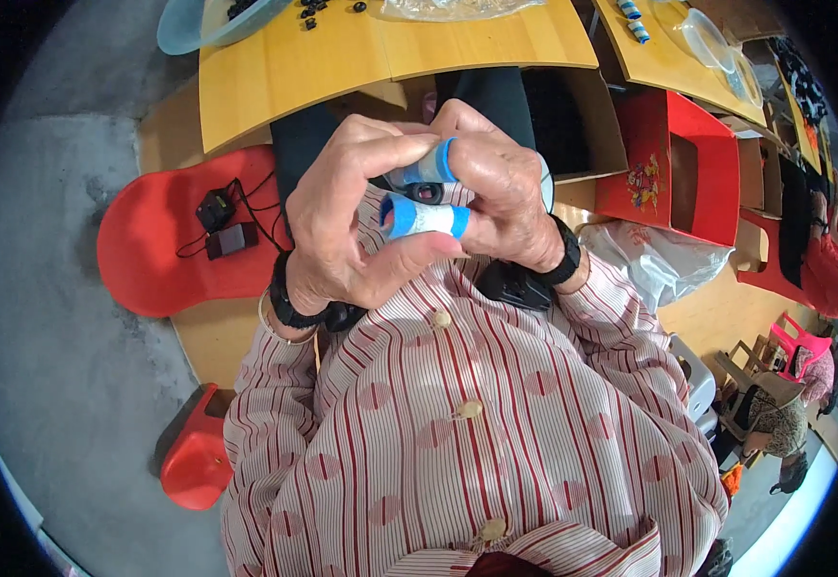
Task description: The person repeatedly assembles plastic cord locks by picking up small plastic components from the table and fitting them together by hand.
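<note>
Both hands are raised close to my chest. My left hand (347, 216) curls around a small black part (426, 192), pinching it against my right hand (501, 188). White and blue tape (424, 218) is wrapped around my left thumb, and more of it (431, 166) covers a fingertip of my right hand. Each wrist wears a black band. Most of the small part is hidden between the fingers. Below the hands is my striped shirt (467, 423) with pale buttons.
A yellow wooden table (342, 48) lies ahead with several small black parts (315, 10), a pale blue bowl (188, 24) and a clear plastic bag (457, 8). A red stool (164, 245) with black devices sits left. Red box (688, 163) and cardboard box (592, 115) stand right.
</note>
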Demonstrator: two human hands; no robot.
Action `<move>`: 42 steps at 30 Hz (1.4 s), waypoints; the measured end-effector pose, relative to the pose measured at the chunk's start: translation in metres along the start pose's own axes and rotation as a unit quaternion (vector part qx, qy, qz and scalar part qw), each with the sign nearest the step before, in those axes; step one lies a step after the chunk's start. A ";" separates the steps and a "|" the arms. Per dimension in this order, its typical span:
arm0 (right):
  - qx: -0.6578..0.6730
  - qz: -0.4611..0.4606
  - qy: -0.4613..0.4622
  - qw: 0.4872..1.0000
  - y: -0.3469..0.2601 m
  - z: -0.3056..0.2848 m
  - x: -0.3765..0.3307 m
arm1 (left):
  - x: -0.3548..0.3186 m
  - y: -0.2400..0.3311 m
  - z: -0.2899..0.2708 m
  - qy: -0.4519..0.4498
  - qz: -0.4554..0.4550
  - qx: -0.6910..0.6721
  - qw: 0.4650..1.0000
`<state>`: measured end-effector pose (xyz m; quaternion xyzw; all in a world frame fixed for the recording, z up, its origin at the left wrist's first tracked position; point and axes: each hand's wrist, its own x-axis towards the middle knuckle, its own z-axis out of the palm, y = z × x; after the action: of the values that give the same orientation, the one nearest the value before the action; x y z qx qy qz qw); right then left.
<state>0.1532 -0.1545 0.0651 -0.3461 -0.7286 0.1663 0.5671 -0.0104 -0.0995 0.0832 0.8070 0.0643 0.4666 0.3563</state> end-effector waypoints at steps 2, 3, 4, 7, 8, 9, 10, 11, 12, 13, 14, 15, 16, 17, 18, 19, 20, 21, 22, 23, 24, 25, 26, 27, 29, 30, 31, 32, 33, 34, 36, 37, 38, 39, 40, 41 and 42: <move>-0.004 -0.009 -0.004 1.000 0.002 0.001 0.000 | 0.003 0.000 -0.001 0.005 0.002 0.004 1.000; -0.001 -0.004 0.000 1.000 0.002 0.002 0.001 | 0.004 0.000 -0.002 0.008 0.004 0.010 1.000; 0.003 0.001 0.004 1.000 0.003 0.002 0.002 | 0.002 0.002 -0.003 -0.002 -0.024 0.006 1.000; 0.001 0.022 -0.011 1.000 0.005 0.003 0.002 | -0.005 0.000 -0.001 0.015 -0.071 0.020 0.997; -0.031 0.011 -0.029 0.999 0.005 -0.001 0.004 | -0.003 0.000 -0.005 -0.005 -0.062 0.038 0.997; -0.030 0.007 -0.027 0.999 0.006 -0.004 0.003 | -0.006 -0.002 -0.003 -0.005 -0.089 0.020 0.996; -0.056 0.002 -0.038 0.998 0.006 -0.007 0.002 | -0.009 -0.006 -0.001 -0.011 -0.086 0.008 0.996; -0.080 -0.003 -0.050 0.996 0.004 -0.009 0.002 | -0.009 -0.005 0.002 -0.015 -0.085 -0.003 0.996; -0.075 0.010 -0.041 0.996 0.003 -0.007 -0.002 | -0.009 -0.001 0.002 -0.024 -0.096 0.011 0.995; -0.073 0.010 -0.041 0.996 0.004 -0.005 0.000 | -0.008 0.000 -0.002 -0.025 -0.097 0.013 0.995; -0.071 -0.002 -0.042 0.997 0.006 -0.005 0.001 | -0.008 -0.002 -0.004 -0.032 -0.085 0.021 0.996; -0.071 -0.012 -0.044 0.996 0.008 -0.006 0.001 | -0.007 -0.003 -0.005 -0.039 -0.073 0.029 0.996; -0.072 -0.010 -0.045 0.996 0.010 -0.008 0.001 | -0.006 -0.005 -0.004 -0.039 -0.075 0.026 0.996; -0.077 -0.007 -0.051 0.996 0.011 -0.009 0.000 | -0.006 -0.007 -0.004 -0.043 -0.067 0.036 0.996; -0.082 -0.005 -0.057 0.995 0.011 -0.010 -0.001 | -0.006 -0.008 -0.003 -0.047 -0.059 0.045 0.996; -0.083 0.000 -0.057 0.995 0.012 -0.010 -0.003 | -0.006 -0.009 -0.003 -0.048 -0.060 0.042 0.996; -0.081 0.007 -0.054 0.995 0.014 -0.009 -0.004 | -0.005 -0.010 -0.003 -0.051 -0.059 0.049 0.996; -0.079 0.014 -0.050 0.995 0.015 -0.009 -0.005 | -0.004 -0.010 -0.003 -0.054 -0.058 0.056 0.995; -0.079 0.016 -0.049 0.996 0.015 -0.010 -0.005 | -0.003 -0.011 -0.003 -0.056 -0.059 0.054 0.995; -0.076 0.017 -0.044 0.996 0.015 -0.010 -0.005 | -0.003 -0.010 -0.002 -0.055 -0.061 0.053 0.995; -0.072 0.017 -0.040 0.996 0.016 -0.010 -0.006 | -0.003 -0.011 -0.001 -0.054 -0.064 0.051 0.995; -0.071 0.020 -0.039 0.996 0.017 -0.008 -0.008 | -0.004 -0.012 -0.001 -0.056 -0.066 0.050 0.995; -0.067 0.019 -0.032 0.997 0.019 -0.007 -0.009 | -0.004 -0.015 -0.001 -0.057 -0.061 0.055 0.995; -0.062 0.019 -0.025 0.998 0.022 -0.007 -0.011 | -0.005 -0.017 0.000 -0.057 -0.056 0.059 0.995; -0.057 0.031 -0.021 0.998 0.022 -0.007 -0.012 | -0.002 -0.020 0.004 -0.052 -0.047 0.062 0.996; -0.052 0.038 -0.018 0.998 0.023 -0.007 -0.013 | -0.001 -0.021 0.005 -0.046 -0.035 0.067 0.996; -0.051 0.044 -0.018 0.998 0.026 -0.005 -0.014 | -0.001 -0.022 0.006 -0.047 -0.040 0.064 0.996; -0.041 0.033 -0.003 0.999 0.029 -0.003 -0.014 | 0.000 -0.022 0.006 -0.044 -0.049 0.061 0.996; -0.032 0.022 0.013 0.999 0.031 -0.002 -0.015 | -0.001 -0.023 0.007 -0.042 -0.057 0.057 0.996; -0.031 0.027 0.013 0.999 0.034 -0.002 -0.016 | -0.001 -0.025 0.008 -0.043 -0.061 0.055 0.996; -0.030 0.028 0.017 0.999 0.038 -0.002 -0.018 | -0.001 -0.030 0.009 -0.046 -0.060 0.052 0.996; -0.030 0.030 0.018 0.999 0.039 -0.003 -0.019 | -0.001 -0.031 0.009 -0.048 -0.061 0.050 0.996; -0.035 0.054 0.002 0.998 0.035 -0.006 -0.018 | 0.002 -0.029 0.008 -0.061 -0.077 0.053 0.994; -0.041 0.077 -0.013 0.996 0.032 -0.010 -0.017 | 0.005 -0.027 0.008 -0.073 -0.091 0.054 0.992; -0.048 0.076 -0.011 0.996 0.028 -0.014 -0.018 | 0.006 -0.025 0.006 -0.075 -0.086 0.050 0.992; -0.066 0.119 -0.032 0.990 0.030 -0.018 -0.021 | 0.005 -0.028 0.004 -0.108 -0.119 0.058 0.985; -0.088 0.165 -0.049 0.981 0.034 -0.024 -0.027 | 0.003 -0.033 0.002 -0.142 -0.150 0.062 0.976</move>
<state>0.1892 -0.1528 0.0316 -0.5019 -0.7003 0.2097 0.4623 0.0008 -0.0747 0.0639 0.8667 0.1621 0.2831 0.3775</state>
